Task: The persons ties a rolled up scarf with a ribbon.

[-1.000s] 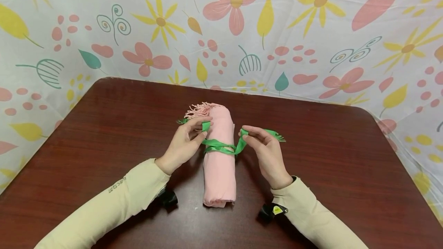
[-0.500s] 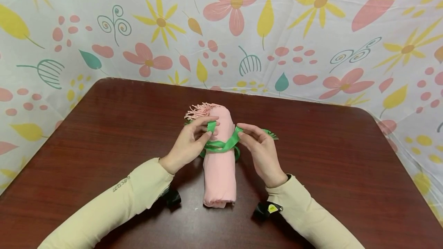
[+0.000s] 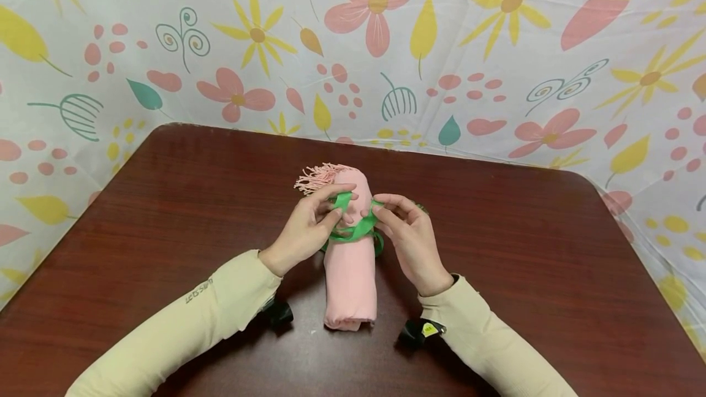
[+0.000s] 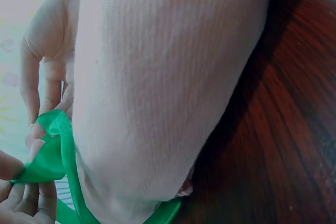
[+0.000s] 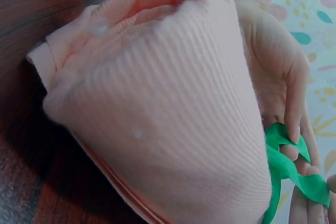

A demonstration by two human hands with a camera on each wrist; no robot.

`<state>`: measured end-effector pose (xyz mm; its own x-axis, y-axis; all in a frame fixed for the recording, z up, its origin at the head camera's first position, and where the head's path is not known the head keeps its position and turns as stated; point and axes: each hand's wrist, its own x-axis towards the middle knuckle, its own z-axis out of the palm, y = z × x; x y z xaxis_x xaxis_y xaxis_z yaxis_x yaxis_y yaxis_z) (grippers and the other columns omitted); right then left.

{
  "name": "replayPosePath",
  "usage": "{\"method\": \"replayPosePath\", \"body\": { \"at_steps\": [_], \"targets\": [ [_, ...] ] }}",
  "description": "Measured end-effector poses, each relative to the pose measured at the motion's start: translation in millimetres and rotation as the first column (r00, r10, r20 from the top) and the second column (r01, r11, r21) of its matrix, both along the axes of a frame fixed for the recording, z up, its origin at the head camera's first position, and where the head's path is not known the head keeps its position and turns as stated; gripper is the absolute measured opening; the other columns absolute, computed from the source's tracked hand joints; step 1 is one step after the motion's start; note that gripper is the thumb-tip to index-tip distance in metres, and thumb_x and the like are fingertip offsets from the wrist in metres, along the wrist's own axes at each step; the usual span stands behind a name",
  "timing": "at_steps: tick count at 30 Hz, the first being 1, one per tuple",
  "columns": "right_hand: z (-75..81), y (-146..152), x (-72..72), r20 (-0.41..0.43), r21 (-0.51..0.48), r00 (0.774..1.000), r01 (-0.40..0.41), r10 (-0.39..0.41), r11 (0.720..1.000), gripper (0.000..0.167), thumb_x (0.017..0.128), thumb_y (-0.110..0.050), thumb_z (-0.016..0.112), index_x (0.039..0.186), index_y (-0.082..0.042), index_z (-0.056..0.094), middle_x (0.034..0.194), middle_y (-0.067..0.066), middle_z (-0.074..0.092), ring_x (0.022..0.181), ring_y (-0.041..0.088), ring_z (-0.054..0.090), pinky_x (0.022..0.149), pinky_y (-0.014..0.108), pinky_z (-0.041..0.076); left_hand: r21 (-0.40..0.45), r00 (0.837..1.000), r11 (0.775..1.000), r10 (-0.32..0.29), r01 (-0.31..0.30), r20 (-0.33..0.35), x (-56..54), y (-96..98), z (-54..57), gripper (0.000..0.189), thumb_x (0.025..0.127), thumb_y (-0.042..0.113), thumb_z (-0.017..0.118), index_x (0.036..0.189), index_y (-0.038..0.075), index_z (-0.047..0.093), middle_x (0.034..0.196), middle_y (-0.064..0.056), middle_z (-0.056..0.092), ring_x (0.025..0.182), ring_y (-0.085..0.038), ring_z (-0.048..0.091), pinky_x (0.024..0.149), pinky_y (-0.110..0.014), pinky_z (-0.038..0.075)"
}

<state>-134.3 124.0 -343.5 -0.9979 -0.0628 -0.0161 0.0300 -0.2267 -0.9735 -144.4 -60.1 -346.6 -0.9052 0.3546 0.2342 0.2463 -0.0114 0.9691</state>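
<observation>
A rolled pink scarf, its fringe at the far end, lies lengthwise on the table. Around its middle runs a green ribbon, with strands crossing on top. My left hand pinches one length of the ribbon between thumb and fingers, above the scarf's left side. On the other side, my right hand pinches another length near the scarf's right edge. The ribbon forms a loop beside the scarf in the left wrist view. The underside of the wrap is hidden.
The dark brown wooden table extends on all sides of the scarf. Behind it hangs a white cloth printed with flowers and leaves. Black wrist cameras sit under both sleeves.
Both hands have moved inward, the right hand leftward and the left hand rightward, bringing the ribbon lengths closer together over the scarf. The ribbon's frayed right tail has drawn in toward the right hand.
</observation>
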Motion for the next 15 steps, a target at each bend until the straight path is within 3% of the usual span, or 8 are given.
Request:
{"method": "replayPosePath", "body": {
  "at_steps": [6,11,15],
  "targets": [
    [0.3,-1.4,-1.3,0.022,0.050,0.999,-0.036,0.035,0.998,0.035,0.093,-0.007,0.059,0.124,0.009,0.052,0.099,0.006,0.057,0.087,0.014,0.063,0.089,0.032,0.050,-0.031,0.999,0.999,-0.014,0.014,-0.028,-0.8,0.7,0.3,0.045,0.095,-0.008,0.045,0.138,0.005,0.048,0.132,-0.020,0.055,0.096,-0.031,0.064,0.077,-0.030,0.053],
    [1.0,-2.2,-2.3,0.066,0.082,0.997,-0.049,0.043,0.995,0.031,0.093,-0.009,0.059,0.121,0.004,0.057,0.099,0.007,0.062,0.088,0.015,0.062,0.086,0.030,0.050,-0.055,0.999,0.998,-0.007,0.005,-0.034,-1.4,1.9,-0.3,0.048,0.095,-0.008,0.045,0.139,0.008,0.048,0.132,-0.013,0.057,0.083,-0.020,0.062,0.072,-0.027,0.050],
    [2.0,-3.2,-2.4,0.076,0.086,0.995,-0.076,0.069,0.993,0.029,0.093,-0.011,0.060,0.120,0.002,0.059,0.106,0.005,0.064,0.091,0.015,0.061,0.086,0.029,0.049,-0.058,0.999,0.998,-0.013,0.010,-0.050,-1.3,2.7,-0.8,0.050,0.093,-0.010,0.045,0.140,0.005,0.047,0.133,-0.014,0.057,0.082,-0.020,0.062,0.071,-0.026,0.051]
  ]
}}
